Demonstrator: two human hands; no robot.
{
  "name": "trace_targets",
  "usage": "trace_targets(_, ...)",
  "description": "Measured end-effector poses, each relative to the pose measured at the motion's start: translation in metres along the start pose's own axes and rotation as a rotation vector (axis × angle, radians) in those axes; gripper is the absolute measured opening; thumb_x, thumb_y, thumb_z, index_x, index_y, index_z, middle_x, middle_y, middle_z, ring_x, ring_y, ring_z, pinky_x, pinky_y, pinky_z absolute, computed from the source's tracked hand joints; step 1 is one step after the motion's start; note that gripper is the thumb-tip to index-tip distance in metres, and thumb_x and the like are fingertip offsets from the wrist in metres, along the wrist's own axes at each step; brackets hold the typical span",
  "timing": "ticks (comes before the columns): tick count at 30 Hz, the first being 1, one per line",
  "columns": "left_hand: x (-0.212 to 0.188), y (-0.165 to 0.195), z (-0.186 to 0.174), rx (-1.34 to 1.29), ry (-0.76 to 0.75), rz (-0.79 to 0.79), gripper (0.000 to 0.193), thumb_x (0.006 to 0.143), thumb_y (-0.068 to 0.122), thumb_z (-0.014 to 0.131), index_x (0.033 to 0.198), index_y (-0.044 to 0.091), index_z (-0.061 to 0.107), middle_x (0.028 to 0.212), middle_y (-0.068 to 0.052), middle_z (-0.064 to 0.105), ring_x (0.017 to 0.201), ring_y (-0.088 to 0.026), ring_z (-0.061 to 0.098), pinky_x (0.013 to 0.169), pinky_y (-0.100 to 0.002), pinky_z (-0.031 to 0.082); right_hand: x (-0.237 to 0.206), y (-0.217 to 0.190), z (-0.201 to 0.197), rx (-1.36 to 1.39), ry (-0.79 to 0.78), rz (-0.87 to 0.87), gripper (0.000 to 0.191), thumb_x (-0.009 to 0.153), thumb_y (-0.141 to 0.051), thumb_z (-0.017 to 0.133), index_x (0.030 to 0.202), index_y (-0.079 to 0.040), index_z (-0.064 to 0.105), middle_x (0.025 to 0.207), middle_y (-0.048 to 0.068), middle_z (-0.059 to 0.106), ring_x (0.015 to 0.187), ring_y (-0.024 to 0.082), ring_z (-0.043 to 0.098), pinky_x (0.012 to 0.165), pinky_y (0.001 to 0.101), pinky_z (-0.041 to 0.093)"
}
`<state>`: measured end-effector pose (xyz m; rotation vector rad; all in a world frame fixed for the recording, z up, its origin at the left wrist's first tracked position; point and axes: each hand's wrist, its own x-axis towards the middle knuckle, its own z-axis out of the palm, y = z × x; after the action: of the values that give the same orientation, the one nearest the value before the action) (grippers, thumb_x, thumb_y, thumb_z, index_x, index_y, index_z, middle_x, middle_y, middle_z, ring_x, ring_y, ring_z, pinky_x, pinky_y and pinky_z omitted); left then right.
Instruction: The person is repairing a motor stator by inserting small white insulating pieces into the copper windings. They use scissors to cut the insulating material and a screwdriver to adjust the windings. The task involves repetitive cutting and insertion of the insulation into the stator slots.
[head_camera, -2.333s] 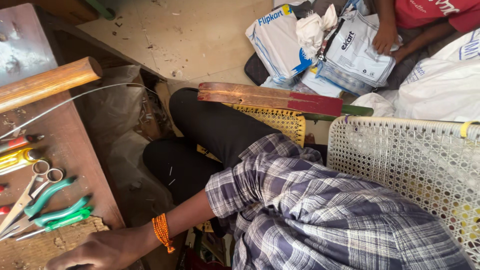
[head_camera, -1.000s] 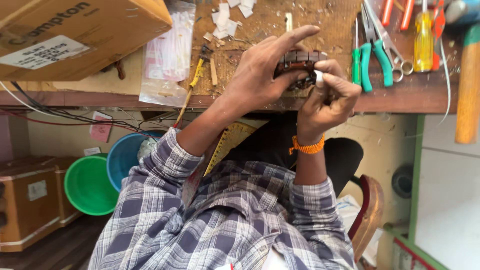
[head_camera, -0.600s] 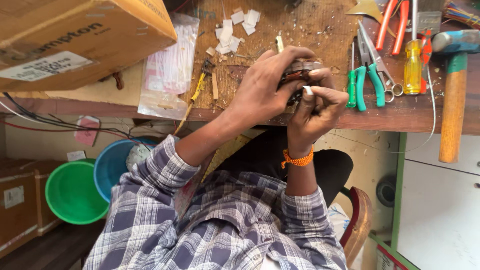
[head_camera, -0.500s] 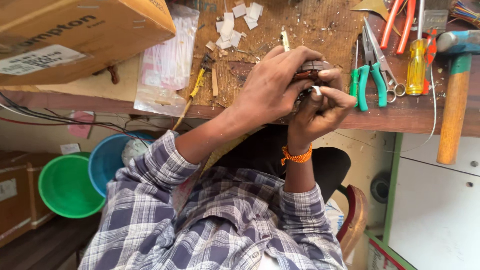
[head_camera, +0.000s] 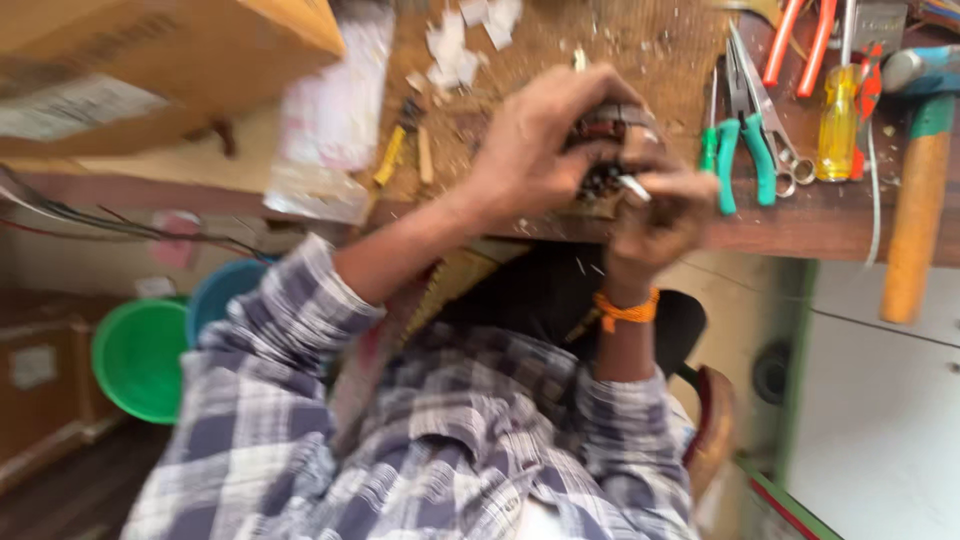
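At the front edge of the wooden workbench (head_camera: 800, 225), both hands met over a small dark brown wound component (head_camera: 603, 150). The left hand (head_camera: 535, 150) was clamped over it from above, fingers curled tight around its body (the blur hid the finer detail). The right hand (head_camera: 655, 210) came up from underneath, orange thread wristband (head_camera: 628, 308) on show, its fingertips pinching a small white sliver (head_camera: 635, 187) right against the component's lower side.

Just to the right of the right hand lay a pair of green-handled pliers (head_camera: 742, 150), and beyond them a yellow-handled screwdriver (head_camera: 838, 120) and a wooden-handled hammer (head_camera: 912, 215), all well clear of the grip. Above the left hand, white paper scraps (head_camera: 470, 25) were scattered on the bench; to its left sat a clear plastic bag (head_camera: 330, 120) and a brown cardboard box (head_camera: 170, 50). Down below the left forearm, a green plastic tub (head_camera: 140, 355) stood beside a blue one (head_camera: 225, 290) on the floor.
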<state>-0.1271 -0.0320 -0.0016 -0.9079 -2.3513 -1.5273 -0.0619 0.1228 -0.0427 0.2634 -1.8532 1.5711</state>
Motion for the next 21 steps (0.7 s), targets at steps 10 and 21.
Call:
trace_targets(10,-0.003,0.003,0.002,0.068,0.0,0.075,0.039,0.09,0.009,0.078,0.122,0.011,0.056,0.113,-0.004,0.068,0.109,-0.025,0.064,0.096,-0.042,0.051,0.031,-0.003,-0.026,0.044,0.073,-0.023,0.02,0.105,-0.008,0.078,0.108,0.002,0.061,0.111,0.007,0.064,0.083,0.014,0.065,0.072,0.0268,0.06)
trace_targets(21,-0.001,0.019,0.0,0.065,0.029,0.022,0.035,0.088,0.009,0.077,0.118,0.01,0.058,0.107,-0.004,0.067,0.103,-0.029,0.064,0.086,-0.043,0.052,0.039,-0.032,-0.026,-0.517,-0.112,-0.296,0.015,0.101,0.002,0.081,0.108,-0.001,0.069,0.112,0.012,0.069,0.104,0.025,0.068,0.087,0.0334,0.055)
